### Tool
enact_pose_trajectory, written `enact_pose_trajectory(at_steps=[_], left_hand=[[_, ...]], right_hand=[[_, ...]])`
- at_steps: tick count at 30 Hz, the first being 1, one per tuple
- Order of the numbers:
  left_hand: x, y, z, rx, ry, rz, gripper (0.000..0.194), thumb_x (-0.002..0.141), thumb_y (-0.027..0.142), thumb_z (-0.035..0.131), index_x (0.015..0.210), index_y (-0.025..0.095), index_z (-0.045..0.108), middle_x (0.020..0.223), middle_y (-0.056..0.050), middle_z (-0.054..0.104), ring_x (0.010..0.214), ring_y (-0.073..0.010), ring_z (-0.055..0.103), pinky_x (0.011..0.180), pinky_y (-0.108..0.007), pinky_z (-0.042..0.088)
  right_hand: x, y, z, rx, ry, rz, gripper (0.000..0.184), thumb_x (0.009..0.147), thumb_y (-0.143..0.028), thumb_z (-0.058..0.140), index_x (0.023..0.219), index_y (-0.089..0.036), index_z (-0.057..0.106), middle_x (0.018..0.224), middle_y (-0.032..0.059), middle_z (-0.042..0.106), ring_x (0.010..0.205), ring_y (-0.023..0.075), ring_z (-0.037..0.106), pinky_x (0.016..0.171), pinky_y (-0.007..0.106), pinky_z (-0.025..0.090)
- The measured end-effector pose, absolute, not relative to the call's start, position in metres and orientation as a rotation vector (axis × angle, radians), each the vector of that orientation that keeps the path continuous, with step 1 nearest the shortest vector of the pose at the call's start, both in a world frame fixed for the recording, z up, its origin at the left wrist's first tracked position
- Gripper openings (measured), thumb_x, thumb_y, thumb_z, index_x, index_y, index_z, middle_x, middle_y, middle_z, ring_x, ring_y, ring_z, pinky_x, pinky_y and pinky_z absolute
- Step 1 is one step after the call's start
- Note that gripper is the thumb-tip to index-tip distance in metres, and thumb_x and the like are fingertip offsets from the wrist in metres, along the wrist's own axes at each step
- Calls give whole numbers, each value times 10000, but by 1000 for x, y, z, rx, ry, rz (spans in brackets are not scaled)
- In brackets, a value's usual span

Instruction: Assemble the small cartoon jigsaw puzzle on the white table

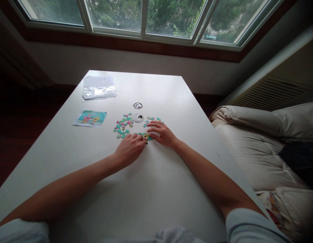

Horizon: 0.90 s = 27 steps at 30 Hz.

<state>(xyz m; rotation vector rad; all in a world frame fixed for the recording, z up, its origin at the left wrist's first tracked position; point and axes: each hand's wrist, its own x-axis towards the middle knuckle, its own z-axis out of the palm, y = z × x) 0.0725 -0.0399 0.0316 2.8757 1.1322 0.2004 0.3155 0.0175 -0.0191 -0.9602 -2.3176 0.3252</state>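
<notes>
Small jigsaw puzzle pieces (122, 128) in green, pink and yellow lie in a loose ring on the white table. At the ring's near side is a joined patch of puzzle (146, 136) with a yellow cartoon figure. My left hand (131, 148) is curled at the patch's left edge, fingertips closed on a puzzle piece they mostly cover. From the right, my right hand (161, 132) reaches over the patch and more loose pieces (151, 119). Its fingers are stretched out with the thumb apart, touching or just above the patch.
A picture sheet (92, 118) with the cartoon scene lies left of the pieces. Behind it rests a clear plastic sleeve with papers (99, 87). Two round metal fittings (138, 118) are set in the white table (146, 202). A cream sofa (247, 148) stands to the right, beneath windows.
</notes>
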Motion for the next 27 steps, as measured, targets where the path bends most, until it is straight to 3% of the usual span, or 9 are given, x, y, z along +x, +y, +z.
enact_pose_trajectory(at_steps=[8,16,21,27], left_hand=[[76,-50,36,2973,1162,82,162,967,202,533,1066,175,658,1064,-127,665,983,-283,589,825,-420,415],[81,-62,35,3074,1179,40,271,978,296,543,1142,106,644,1137,-154,650,1101,-311,564,852,-426,420],[83,-64,34,3066,1186,-17,297,981,298,535,1177,99,635,1110,-148,657,1007,-291,589,803,-414,423],[81,-63,34,3056,1173,-8,304,972,308,541,1171,102,644,1115,-146,654,1031,-299,580,814,-421,421]], right_hand=[[315,20,-25,-879,-2423,285,227,933,-402,677,1122,-295,741,1381,64,644,1403,271,485,1181,517,406],[316,21,-27,-863,-2424,284,226,921,-386,698,1123,-294,741,1370,70,647,1402,286,486,1175,528,414],[316,21,-26,-860,-2427,290,220,916,-384,704,1107,-282,740,1372,74,646,1405,288,482,1175,525,410],[316,22,-26,-860,-2425,292,227,915,-397,706,1100,-269,740,1364,84,650,1405,290,481,1171,526,410]])
